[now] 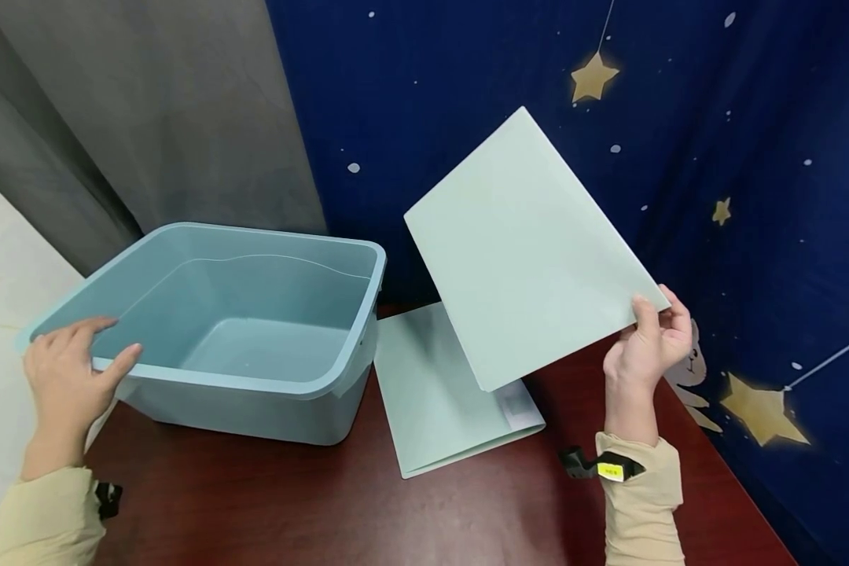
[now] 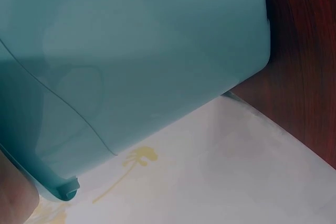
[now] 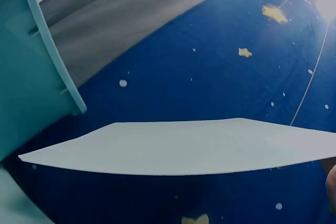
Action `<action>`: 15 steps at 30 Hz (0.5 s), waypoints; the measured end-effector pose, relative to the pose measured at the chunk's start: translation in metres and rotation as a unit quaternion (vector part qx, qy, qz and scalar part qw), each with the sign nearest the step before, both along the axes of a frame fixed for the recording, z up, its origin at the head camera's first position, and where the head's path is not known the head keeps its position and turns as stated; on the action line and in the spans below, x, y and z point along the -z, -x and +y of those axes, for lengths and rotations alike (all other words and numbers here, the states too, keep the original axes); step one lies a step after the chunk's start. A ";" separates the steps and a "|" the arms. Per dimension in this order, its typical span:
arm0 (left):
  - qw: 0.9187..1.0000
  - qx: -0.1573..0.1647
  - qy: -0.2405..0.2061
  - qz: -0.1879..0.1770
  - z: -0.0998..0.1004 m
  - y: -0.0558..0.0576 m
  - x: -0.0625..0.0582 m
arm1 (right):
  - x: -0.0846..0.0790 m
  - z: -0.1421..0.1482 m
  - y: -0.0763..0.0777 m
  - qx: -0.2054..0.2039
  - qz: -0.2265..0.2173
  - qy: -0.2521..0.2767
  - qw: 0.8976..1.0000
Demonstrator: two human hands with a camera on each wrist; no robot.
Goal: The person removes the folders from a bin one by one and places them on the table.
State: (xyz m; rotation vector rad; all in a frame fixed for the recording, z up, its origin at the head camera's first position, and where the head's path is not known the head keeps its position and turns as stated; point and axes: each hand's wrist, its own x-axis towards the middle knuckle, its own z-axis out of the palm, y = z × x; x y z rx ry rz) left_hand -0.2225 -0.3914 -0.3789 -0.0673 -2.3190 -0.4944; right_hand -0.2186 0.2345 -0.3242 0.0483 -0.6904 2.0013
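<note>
A light blue plastic tub [image 1: 255, 385] stands on the table at the left, its open top facing up. My left hand [image 1: 71, 369] grips the tub's near left corner, fingers and thumb reaching over the rim. At the right, my right hand [image 1: 647, 338] pinches one corner of a pale green folder [image 1: 531, 251], thumb on the face towards me. This folder is held up at a tilt, and in the right wrist view its flat face [image 3: 173, 148] shows. A second pale green folder [image 1: 424, 393] lies on the table beneath it, partly covered, with a pale label near one corner.
The table [image 1: 311, 503] is dark reddish wood. Behind it hang a grey curtain [image 1: 184, 102] and a dark blue cloth [image 1: 453, 71] with gold stars. A white sheet with yellow prints [image 1: 0, 330] is on the left. A thin line crosses the tub's inside.
</note>
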 end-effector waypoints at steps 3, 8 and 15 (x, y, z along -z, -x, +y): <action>1.000 0.002 0.000 0.003 0.000 -0.001 0.000 | 0.007 0.006 -0.003 0.007 -0.008 0.001 1.000; 1.000 -0.001 -0.001 0.001 0.001 -0.002 0.001 | 0.018 0.016 -0.008 0.023 -0.020 -0.002 1.000; 1.000 0.001 -0.001 0.003 0.000 -0.002 0.000 | 0.033 0.028 -0.012 0.046 -0.044 -0.012 0.998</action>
